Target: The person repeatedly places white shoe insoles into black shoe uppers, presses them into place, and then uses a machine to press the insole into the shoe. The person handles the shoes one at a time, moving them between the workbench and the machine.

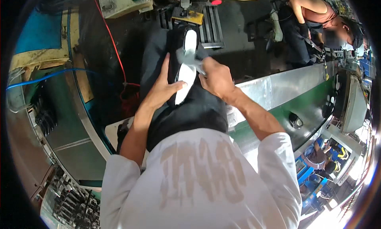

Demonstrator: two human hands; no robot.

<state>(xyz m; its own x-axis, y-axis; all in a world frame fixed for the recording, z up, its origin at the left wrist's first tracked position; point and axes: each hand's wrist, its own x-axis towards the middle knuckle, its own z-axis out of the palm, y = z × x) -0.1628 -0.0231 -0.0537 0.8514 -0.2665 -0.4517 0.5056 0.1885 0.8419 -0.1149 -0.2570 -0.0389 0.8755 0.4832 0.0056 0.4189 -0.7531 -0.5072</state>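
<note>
A shoe with a white, sole-shaped underside (pixel 185 77) lies bottom up across my lap, its toe and heel running away from me. Its dark sides are hard to tell from my black clothing. My left hand (pixel 160 91) grips it from the left, thumb pressed on the white face and fingers along the side. My right hand (pixel 218 79) is closed round a grey metal tool (pixel 190 59) that lies over the narrow middle of the sole. Motion blurs the tool, so its exact kind is unclear.
To the right runs a green conveyor belt (pixel 274 127) with a metal side rail (pixel 285 84) and a dark shoe (pixel 295 120) on it. A seated co-worker (pixel 317 14) is far right. Ahead stands a machine (pixel 123 2); a red cable (pixel 113 42) and blue hose (pixel 43 77) hang left.
</note>
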